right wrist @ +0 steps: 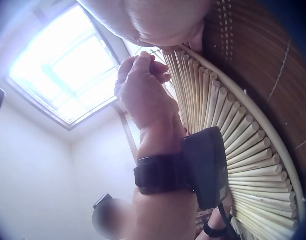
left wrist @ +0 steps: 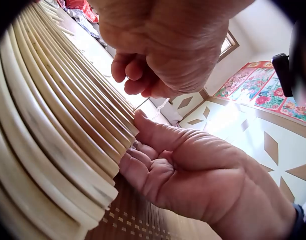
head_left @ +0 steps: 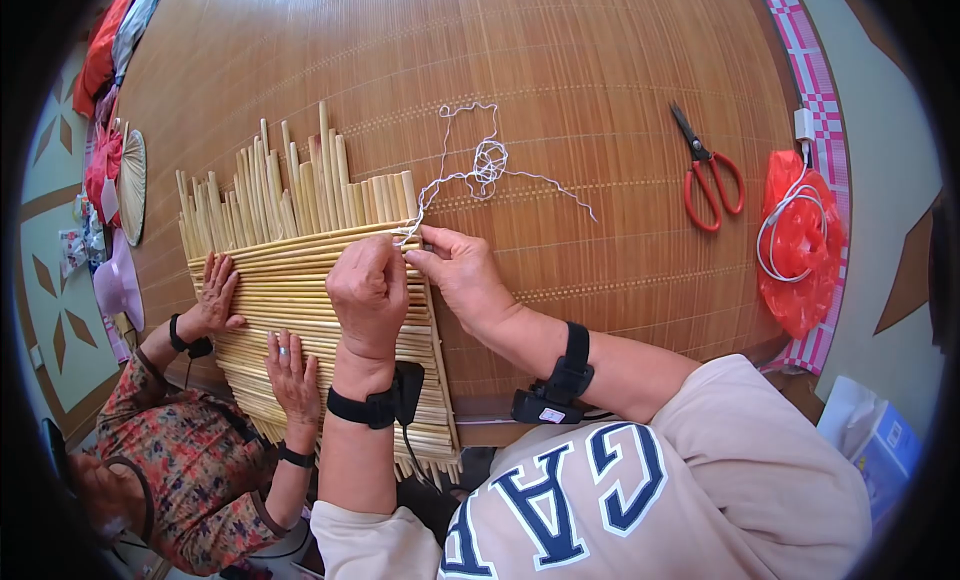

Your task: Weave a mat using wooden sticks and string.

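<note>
A flat panel of pale stalks (head_left: 270, 285) lies in front of me, cross stalks laid over upright ones of uneven length. At its upper right corner, a white string (head_left: 428, 195) runs down to my hands. My left hand (head_left: 368, 285) is raised over the edge with curled fingers, pinching the string; a thin strand shows by its fingertips in the right wrist view. My right hand (head_left: 465, 275) grips the panel's edge beside it, thumb on the stalk ends (left wrist: 124, 142) and fingers curled below. The rest of the string lies in a loose tangle on the mat.
Red-handled scissors (head_left: 712, 180) lie on the brown bamboo mat (head_left: 600, 40) at the right. Beyond them are a red plastic bag (head_left: 800, 240) and a white cable (head_left: 765, 242). At the left, another person's hands (head_left: 292, 375) rest flat on the stalks.
</note>
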`<state>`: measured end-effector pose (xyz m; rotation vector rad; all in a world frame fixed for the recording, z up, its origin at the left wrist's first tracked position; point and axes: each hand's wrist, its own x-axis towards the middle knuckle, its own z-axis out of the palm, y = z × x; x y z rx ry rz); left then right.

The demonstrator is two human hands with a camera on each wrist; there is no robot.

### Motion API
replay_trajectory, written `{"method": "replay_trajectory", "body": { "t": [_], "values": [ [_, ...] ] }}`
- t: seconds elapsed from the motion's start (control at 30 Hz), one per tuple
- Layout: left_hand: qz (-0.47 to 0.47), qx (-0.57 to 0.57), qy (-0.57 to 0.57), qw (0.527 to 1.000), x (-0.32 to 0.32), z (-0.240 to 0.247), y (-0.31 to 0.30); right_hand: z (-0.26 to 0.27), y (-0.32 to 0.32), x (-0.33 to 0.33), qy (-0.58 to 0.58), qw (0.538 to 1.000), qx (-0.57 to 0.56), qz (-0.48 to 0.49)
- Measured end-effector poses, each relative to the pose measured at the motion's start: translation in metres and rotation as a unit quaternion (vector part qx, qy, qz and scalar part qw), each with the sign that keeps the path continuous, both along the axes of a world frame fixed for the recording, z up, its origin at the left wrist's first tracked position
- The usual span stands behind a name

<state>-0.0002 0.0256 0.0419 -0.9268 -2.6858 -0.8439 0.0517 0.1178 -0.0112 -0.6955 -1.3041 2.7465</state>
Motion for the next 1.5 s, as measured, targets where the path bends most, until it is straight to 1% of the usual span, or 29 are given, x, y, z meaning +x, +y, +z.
{"method": "replay_trajectory", "body": {
  "t": [0.03, 0.13, 0.27, 0.33, 0.43, 0.73, 1.17, 1.37, 1.43, 1.47, 1.5],
  "values": [
    [0.003, 0.016, -0.004, 1.000, 0.001, 0.000, 0.001, 0.000, 0.000, 0.000, 0.002, 1.000, -0.002, -0.001],
    [0.008, -0.006, -0.002, 1.000, 0.003, -0.002, -0.001, -0.002, -0.001, -0.001, 0.002, 1.000, -0.017, -0.007],
    [0.011, 0.002, -0.005, 1.000, 0.003, -0.003, -0.001, -0.001, -0.001, -0.001, -0.011, 1.000, -0.014, -0.002],
    [0.010, 0.008, -0.013, 1.000, 0.002, -0.004, -0.002, 0.003, -0.001, -0.002, -0.024, 0.999, -0.035, -0.010],
    [0.010, 0.025, -0.011, 1.000, 0.002, -0.005, -0.001, 0.002, -0.001, -0.001, -0.031, 0.999, -0.031, -0.009],
    [0.014, 0.018, -0.013, 1.000, 0.003, -0.009, -0.001, 0.009, 0.002, -0.002, -0.052, 0.998, -0.025, 0.001],
    [0.013, 0.022, -0.016, 1.000, 0.001, -0.014, -0.002, 0.007, 0.003, -0.003, -0.047, 0.999, -0.022, 0.005],
    [0.010, 0.035, 0.002, 0.999, 0.002, -0.013, -0.002, 0.013, 0.004, -0.002, -0.032, 0.999, -0.024, 0.004],
    [0.042, 0.031, -0.040, 0.998, 0.002, -0.010, -0.001, 0.007, 0.002, -0.003, -0.035, 0.999, -0.030, 0.007],
    [0.041, 0.031, -0.037, 0.998, 0.004, -0.007, 0.000, 0.008, 0.002, -0.002, -0.032, 0.999, -0.029, 0.006],
    [0.064, 0.047, -0.066, 0.995, 0.005, -0.002, 0.001, 0.009, 0.002, -0.002, -0.021, 0.999, -0.027, 0.007]
  ]
}}
